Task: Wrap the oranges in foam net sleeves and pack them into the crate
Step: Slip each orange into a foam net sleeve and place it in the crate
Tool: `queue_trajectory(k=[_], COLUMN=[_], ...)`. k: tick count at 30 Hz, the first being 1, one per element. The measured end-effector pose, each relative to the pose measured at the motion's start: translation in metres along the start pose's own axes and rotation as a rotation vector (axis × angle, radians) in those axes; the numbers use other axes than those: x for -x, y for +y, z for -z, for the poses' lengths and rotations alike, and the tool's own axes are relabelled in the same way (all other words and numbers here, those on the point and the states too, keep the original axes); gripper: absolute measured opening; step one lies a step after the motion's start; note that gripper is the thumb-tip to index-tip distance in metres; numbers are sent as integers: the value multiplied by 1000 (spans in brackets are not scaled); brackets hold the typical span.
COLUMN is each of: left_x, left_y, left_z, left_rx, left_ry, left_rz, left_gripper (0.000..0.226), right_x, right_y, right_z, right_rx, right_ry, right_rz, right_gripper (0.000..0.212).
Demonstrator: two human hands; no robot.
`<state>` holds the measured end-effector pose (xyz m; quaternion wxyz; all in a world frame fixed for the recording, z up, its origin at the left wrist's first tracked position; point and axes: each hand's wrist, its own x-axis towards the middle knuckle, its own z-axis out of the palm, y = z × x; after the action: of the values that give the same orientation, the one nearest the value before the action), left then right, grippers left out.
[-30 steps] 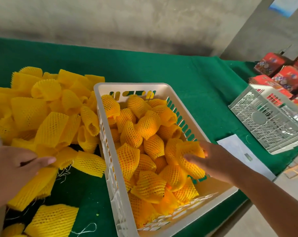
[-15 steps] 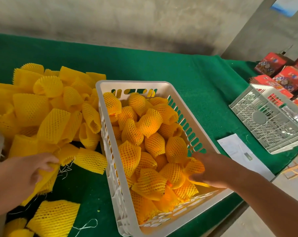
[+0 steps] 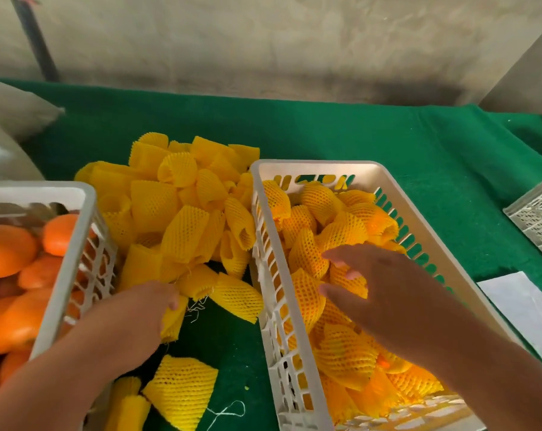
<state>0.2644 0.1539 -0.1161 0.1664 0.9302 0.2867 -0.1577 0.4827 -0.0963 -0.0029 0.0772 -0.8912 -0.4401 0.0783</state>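
Green felt cloth [image 3: 388, 144] covers a table set against a bare grey wall, and the scene reads from left to right. At the far left, a white slotted crate [image 3: 74, 244] holds bare oranges [image 3: 8, 250] waiting to be wrapped; several are visible, so a fair amount of work looks to be left. Just beside it, the person's left hand [image 3: 139, 318] reaches onto the cloth with its fingers curled round one yellow foam net sleeve [image 3: 173, 318] at the near edge of a loose heap of empty sleeves [image 3: 182, 219], apparently picking up the next wrapper. More flat sleeves lie on the cloth near the bottom edge. To the right of the heap stands the packing crate [image 3: 273, 306], also white and slotted, already filled across its floor with wrapped oranges [image 3: 341, 237] piled at least two deep, so packing seems well along. The right hand [image 3: 375, 290] hovers over the middle of this crate with its fingers spread and slack, holding nothing; whether its fingertips touch the wrapped fruit beneath is unclear. Farther right lie a sheet of white paper [image 3: 518, 303] and the corner of another pale crate [image 3: 540, 219].
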Motion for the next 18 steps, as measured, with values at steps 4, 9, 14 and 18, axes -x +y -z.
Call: queue_trajectory(k=[4, 9, 14, 18], left_x=[4, 5, 3, -19], left_y=[5, 9, 6, 9], left_z=[14, 15, 16, 24], left_rx=[76, 44, 24, -8], left_ry=[-36, 5, -137, -348], left_rz=[61, 118, 104, 172], left_gripper=[28, 28, 29, 45], right_x=[-42, -107, -148, -147], right_y=[-75, -121, -138, -138], right_z=[-20, -54, -86, -117], right_rx=[-127, -164, -162, -174], right_ry=[5, -120, -201, -247], right_rz=[187, 298, 280, 290], right_gripper=[53, 52, 49, 40])
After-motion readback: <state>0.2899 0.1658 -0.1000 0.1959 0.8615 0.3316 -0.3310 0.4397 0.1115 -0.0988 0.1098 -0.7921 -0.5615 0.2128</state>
